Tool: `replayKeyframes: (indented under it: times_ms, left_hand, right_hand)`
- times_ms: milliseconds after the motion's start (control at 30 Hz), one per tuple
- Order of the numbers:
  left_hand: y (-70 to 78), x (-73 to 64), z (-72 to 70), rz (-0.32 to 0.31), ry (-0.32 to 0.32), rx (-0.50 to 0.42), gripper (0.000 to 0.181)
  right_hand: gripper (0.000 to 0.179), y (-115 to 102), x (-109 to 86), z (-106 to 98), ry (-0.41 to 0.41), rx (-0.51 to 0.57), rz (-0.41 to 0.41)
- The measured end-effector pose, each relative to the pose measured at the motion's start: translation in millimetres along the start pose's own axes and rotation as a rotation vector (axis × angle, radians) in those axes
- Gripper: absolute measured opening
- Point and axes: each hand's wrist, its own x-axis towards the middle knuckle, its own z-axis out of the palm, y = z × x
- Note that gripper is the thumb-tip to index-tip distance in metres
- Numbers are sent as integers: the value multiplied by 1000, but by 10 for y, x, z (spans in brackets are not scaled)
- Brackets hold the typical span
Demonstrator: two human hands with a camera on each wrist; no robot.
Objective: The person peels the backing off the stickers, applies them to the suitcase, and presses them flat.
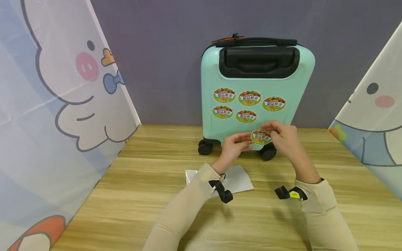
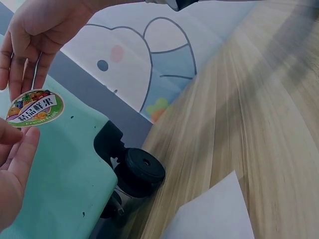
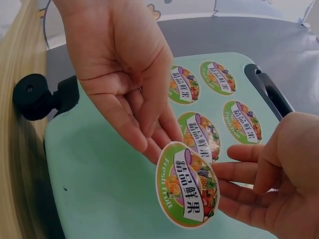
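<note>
An oval fruit sticker (image 1: 261, 137) with Chinese lettering and "Fresh fruit" is held between both hands in front of the suitcase's lower part. My left hand (image 1: 233, 148) holds its left edge, fingertips right at the rim. From the other side, my right hand (image 1: 284, 137) holds the right edge, fingers partly behind it in the right wrist view. The mint-green suitcase (image 1: 208, 129) stands upright on its wheels, leaning slightly back. Several matching stickers (image 1: 249, 98) are on its upper front, in two rows. In the left wrist view the held sticker (image 2: 36, 108) overlaps the suitcase's bare lower shell.
White paper (image 1: 240, 177) lies on the wooden table (image 1: 150, 195) under my left forearm. Black wheels (image 1: 205, 147) rest on the tabletop. Behind the suitcase rises a grey wall (image 1: 157, 69); cartoon-printed panels (image 1: 75, 115) flank both sides. Black camera straps (image 1: 224, 193) hang from both wrists.
</note>
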Motion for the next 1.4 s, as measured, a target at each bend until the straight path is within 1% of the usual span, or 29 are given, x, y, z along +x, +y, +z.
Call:
replayKeyframes:
  times_ms: [133, 267, 400, 600, 800, 1033, 1233, 1400]
  left_hand:
    - [-1, 12, 15, -1, -22, -31, 31]
    - [0, 25, 54, 2, -39, -68, 34]
    - [14, 52, 108, 8, -32, -105, 34]
    - [41, 98, 185, 20, -16, -125, 33]
    - [45, 106, 187, 12, -10, -135, 35]
    - [19, 111, 195, 13, -41, -182, 37]
    - [22, 121, 202, 23, -47, -207, 41]
    - [52, 145, 232, 25, -73, -225, 47]
  right_hand:
    - [37, 4, 14, -25, -7, 5, 6]
    - [36, 17, 25, -65, 4, -2, 6]
    - [37, 22, 47, -118, 16, -5, 11]
    - [35, 14, 79, -197, 46, -20, 7]
    - [36, 4, 116, -227, 30, -49, 6]
    - [37, -2, 141, -230, -8, -45, 43]
    - [37, 20, 183, -229, 12, -53, 21]
    - [37, 21, 222, -263, 22, -64, 13]
